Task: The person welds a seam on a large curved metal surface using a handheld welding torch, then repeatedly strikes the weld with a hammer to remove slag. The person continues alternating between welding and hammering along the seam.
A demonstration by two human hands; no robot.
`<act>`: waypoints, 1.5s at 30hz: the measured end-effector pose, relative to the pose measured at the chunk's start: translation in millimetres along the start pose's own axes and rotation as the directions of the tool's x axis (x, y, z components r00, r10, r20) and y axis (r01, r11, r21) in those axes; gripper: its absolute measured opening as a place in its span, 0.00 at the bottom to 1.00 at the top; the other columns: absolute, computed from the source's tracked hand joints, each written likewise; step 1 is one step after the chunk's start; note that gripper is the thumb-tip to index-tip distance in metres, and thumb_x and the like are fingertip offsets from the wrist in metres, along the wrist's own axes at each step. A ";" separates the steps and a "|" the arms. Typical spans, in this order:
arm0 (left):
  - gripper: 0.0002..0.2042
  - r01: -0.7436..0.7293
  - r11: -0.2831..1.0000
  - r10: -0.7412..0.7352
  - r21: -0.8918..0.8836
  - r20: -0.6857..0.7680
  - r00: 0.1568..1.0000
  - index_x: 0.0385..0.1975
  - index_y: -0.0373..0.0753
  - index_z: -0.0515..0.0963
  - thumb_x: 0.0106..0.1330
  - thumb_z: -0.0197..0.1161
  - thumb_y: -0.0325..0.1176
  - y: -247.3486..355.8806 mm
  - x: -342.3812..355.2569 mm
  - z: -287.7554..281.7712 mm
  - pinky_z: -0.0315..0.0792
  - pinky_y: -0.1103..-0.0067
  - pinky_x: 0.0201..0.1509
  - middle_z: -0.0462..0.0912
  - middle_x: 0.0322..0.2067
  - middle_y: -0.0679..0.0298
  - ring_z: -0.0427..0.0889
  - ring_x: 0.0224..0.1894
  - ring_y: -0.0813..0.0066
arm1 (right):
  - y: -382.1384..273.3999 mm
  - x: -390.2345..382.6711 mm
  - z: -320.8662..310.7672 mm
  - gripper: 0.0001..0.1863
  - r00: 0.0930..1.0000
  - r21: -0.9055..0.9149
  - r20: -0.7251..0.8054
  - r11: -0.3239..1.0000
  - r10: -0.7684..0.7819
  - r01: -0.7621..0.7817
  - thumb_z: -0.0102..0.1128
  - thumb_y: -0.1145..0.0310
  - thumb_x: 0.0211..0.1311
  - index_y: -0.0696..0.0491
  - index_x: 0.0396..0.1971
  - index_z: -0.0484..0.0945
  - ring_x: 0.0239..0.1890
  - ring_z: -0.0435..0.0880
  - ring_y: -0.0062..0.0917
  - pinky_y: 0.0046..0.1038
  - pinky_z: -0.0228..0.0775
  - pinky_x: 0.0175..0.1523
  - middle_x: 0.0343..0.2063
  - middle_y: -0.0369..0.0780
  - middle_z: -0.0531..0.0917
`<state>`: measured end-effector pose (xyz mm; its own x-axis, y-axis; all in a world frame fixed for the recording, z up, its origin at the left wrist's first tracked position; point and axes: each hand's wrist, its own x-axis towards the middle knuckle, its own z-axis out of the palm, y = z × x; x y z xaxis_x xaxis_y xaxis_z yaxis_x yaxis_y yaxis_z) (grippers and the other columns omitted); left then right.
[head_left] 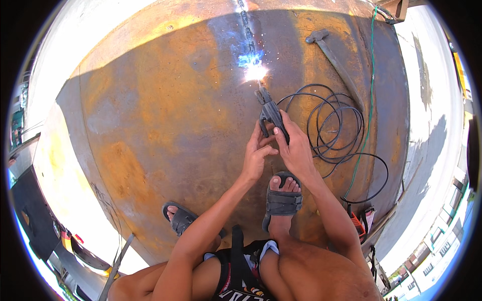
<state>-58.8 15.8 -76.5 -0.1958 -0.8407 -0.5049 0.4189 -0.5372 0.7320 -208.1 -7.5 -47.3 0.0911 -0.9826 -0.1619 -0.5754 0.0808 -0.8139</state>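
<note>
I crouch on a big rusty steel plate [160,110]. My right hand [295,148] is closed around a dark welding electrode holder [269,111], whose tip touches the plate at a bright white arc [255,72] with sparks. My left hand [257,155] rests against the right hand and the holder's lower part, fingers curled on it. A finished weld seam [246,30] runs from the arc toward the far edge. Both my sandalled feet [282,198] stand flat on the plate just below my hands.
A coiled black cable [336,130] lies right of my hands. A hammer-like metal tool [334,55] lies at the far right, beside a thin green wire [370,70]. The plate's curved edge drops off to pale ground on the left and right.
</note>
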 end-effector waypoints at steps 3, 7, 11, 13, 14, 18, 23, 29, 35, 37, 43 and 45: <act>0.47 0.022 1.000 -0.021 0.018 -0.012 1.000 0.84 0.36 0.54 0.56 0.58 0.25 3.9 -1.4 4.2 0.79 0.77 0.58 0.69 0.76 0.55 0.76 0.72 0.61 | 0.7 -0.5 -0.8 0.28 1.000 0.007 -0.005 1.000 0.001 -0.001 0.59 0.65 0.80 0.60 0.74 0.70 0.49 0.86 0.54 0.47 0.77 0.52 0.48 0.56 0.85; 0.47 0.000 1.000 0.000 -0.004 -0.001 1.000 0.84 0.35 0.52 0.58 0.58 0.22 2.2 -0.6 1.9 0.81 0.76 0.54 0.69 0.75 0.53 0.76 0.71 0.59 | 0.3 -0.2 0.1 0.28 1.000 0.006 -0.003 1.000 0.001 -0.001 0.59 0.65 0.80 0.60 0.74 0.70 0.49 0.86 0.55 0.47 0.77 0.52 0.49 0.56 0.85; 0.47 -0.002 1.000 0.002 -0.011 0.003 1.000 0.84 0.34 0.51 0.59 0.57 0.20 -1.0 -0.4 -0.1 0.83 0.75 0.52 0.69 0.74 0.53 0.76 0.70 0.58 | -0.7 -0.2 0.1 0.28 1.000 0.010 0.000 1.000 0.005 -0.005 0.59 0.65 0.80 0.60 0.74 0.70 0.49 0.86 0.55 0.47 0.77 0.52 0.48 0.56 0.85; 0.47 -0.001 1.000 0.002 -0.016 0.003 1.000 0.84 0.34 0.51 0.59 0.57 0.20 -0.6 -0.2 0.2 0.83 0.75 0.52 0.69 0.74 0.53 0.76 0.70 0.58 | 0.1 -0.5 0.0 0.28 1.000 0.008 0.002 1.000 0.006 -0.006 0.59 0.65 0.80 0.60 0.74 0.70 0.49 0.86 0.55 0.47 0.77 0.52 0.48 0.56 0.85; 0.47 -0.001 1.000 0.002 -0.018 0.002 1.000 0.84 0.34 0.51 0.59 0.57 0.20 -0.2 -0.2 0.4 0.83 0.75 0.52 0.69 0.74 0.53 0.76 0.70 0.58 | 0.3 -0.5 0.0 0.28 1.000 0.007 0.004 1.000 0.007 -0.007 0.59 0.65 0.80 0.60 0.74 0.70 0.49 0.86 0.55 0.47 0.77 0.52 0.48 0.56 0.85; 0.48 0.021 1.000 -0.021 0.015 -0.019 1.000 0.84 0.36 0.54 0.56 0.58 0.25 1.6 -2.0 3.3 0.79 0.78 0.58 0.69 0.76 0.55 0.76 0.72 0.60 | -1.1 -0.7 -0.9 0.28 1.000 0.004 0.002 1.000 -0.001 0.001 0.59 0.65 0.80 0.60 0.74 0.70 0.49 0.86 0.55 0.48 0.77 0.52 0.48 0.56 0.85; 0.48 0.020 1.000 -0.020 0.014 -0.013 1.000 0.84 0.36 0.54 0.56 0.58 0.25 1.9 -1.8 2.2 0.79 0.78 0.58 0.69 0.76 0.55 0.75 0.73 0.60 | -0.1 -0.4 -0.2 0.28 1.000 0.010 -0.001 1.000 -0.002 0.002 0.59 0.65 0.80 0.60 0.73 0.70 0.48 0.86 0.55 0.48 0.77 0.52 0.48 0.56 0.85; 0.48 0.036 0.999 -0.036 0.009 -0.021 0.999 0.84 0.36 0.55 0.56 0.58 0.24 2.7 -2.3 3.6 0.79 0.77 0.60 0.69 0.75 0.55 0.75 0.74 0.59 | 0.0 -0.3 -0.4 0.28 1.000 0.014 0.006 1.000 0.008 -0.008 0.59 0.66 0.79 0.60 0.73 0.70 0.48 0.86 0.55 0.48 0.77 0.51 0.47 0.56 0.85; 0.47 0.030 1.000 -0.030 0.005 -0.017 0.999 0.83 0.36 0.55 0.56 0.58 0.24 2.3 -2.1 2.6 0.79 0.76 0.59 0.69 0.75 0.55 0.75 0.73 0.59 | -1.4 -0.3 -0.9 0.28 1.000 0.000 -0.001 1.000 -0.009 0.009 0.59 0.65 0.79 0.61 0.73 0.70 0.48 0.86 0.55 0.47 0.77 0.51 0.48 0.56 0.85; 0.47 0.026 1.000 -0.026 0.011 -0.015 1.000 0.83 0.36 0.55 0.55 0.58 0.24 1.6 -1.6 2.1 0.79 0.76 0.59 0.70 0.75 0.55 0.76 0.72 0.59 | -0.3 -0.8 -0.4 0.28 1.000 -0.005 0.000 1.000 -0.006 0.006 0.59 0.65 0.79 0.61 0.73 0.70 0.49 0.86 0.55 0.47 0.77 0.52 0.48 0.56 0.85; 0.47 0.018 1.000 -0.018 0.016 -0.001 1.000 0.83 0.36 0.56 0.55 0.58 0.24 2.8 -1.5 2.3 0.79 0.76 0.59 0.70 0.74 0.55 0.77 0.71 0.59 | -1.3 -1.0 -1.0 0.28 1.000 -0.004 -0.001 1.000 -0.011 0.011 0.59 0.65 0.80 0.61 0.73 0.70 0.49 0.86 0.55 0.48 0.77 0.52 0.49 0.56 0.85; 0.48 0.017 1.000 -0.017 0.021 -0.001 1.000 0.83 0.36 0.56 0.55 0.58 0.24 2.1 -1.4 2.4 0.79 0.76 0.59 0.70 0.74 0.54 0.77 0.71 0.59 | -0.6 -1.3 -1.2 0.28 1.000 -0.005 0.001 1.000 -0.011 0.011 0.59 0.65 0.80 0.61 0.73 0.70 0.49 0.86 0.55 0.48 0.77 0.52 0.49 0.56 0.85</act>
<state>-59.8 15.7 -73.2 -0.2017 -0.8316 -0.5175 0.3971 -0.5524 0.7329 -208.9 -6.5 -46.0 0.0978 -0.9833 -0.1535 -0.5784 0.0693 -0.8128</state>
